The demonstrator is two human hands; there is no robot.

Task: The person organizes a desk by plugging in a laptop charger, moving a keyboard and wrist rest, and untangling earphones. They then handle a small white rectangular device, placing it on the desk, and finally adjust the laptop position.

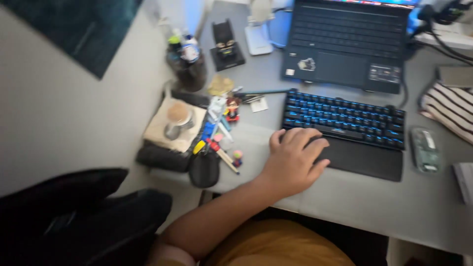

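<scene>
One of my hands, the left, rests released on the keyboard's wrist rest at seven o'clock; best kept flat, fingers loose; right unseen.

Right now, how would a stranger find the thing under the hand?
Start at the open laptop at the desk's far edge. Just in front lies a black keyboard with blue-lit keys. The left hand rests on the plain black wrist rest along its near edge; unlike the keyboard, it has no keys or light.
</scene>
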